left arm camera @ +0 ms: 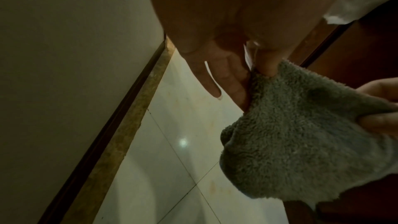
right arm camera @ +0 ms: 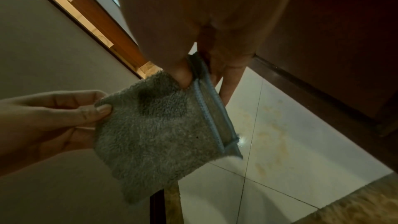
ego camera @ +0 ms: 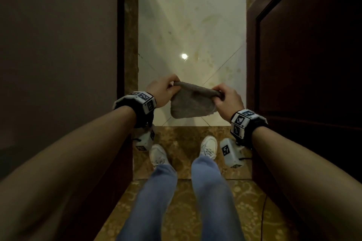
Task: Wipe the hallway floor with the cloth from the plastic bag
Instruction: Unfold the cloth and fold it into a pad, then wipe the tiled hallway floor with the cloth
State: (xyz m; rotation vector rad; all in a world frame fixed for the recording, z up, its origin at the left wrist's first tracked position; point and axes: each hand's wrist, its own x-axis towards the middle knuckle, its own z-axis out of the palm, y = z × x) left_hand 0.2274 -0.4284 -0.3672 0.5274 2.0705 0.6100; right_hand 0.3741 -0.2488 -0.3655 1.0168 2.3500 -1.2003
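A small grey fluffy cloth [ego camera: 191, 103] hangs in the air between both hands, above the pale tiled hallway floor [ego camera: 192, 31]. My left hand [ego camera: 163, 89] pinches its upper left corner and my right hand [ego camera: 227, 97] pinches its upper right corner. In the left wrist view the thumb and fingers [left arm camera: 234, 84] nip the cloth [left arm camera: 301, 142] at its edge. The right wrist view shows the cloth [right arm camera: 159, 135] folded, with a stitched hem [right arm camera: 211, 118] along one side, held by my right thumb [right arm camera: 183, 77]. No plastic bag is in view.
The hallway is narrow: a grey wall [ego camera: 58, 45] on the left, a dark wooden door [ego camera: 313, 55] on the right. Yellowish stains [right arm camera: 273, 125] mark the white tiles. A brown marble threshold [ego camera: 186, 152] lies under my white shoes [ego camera: 208, 146].
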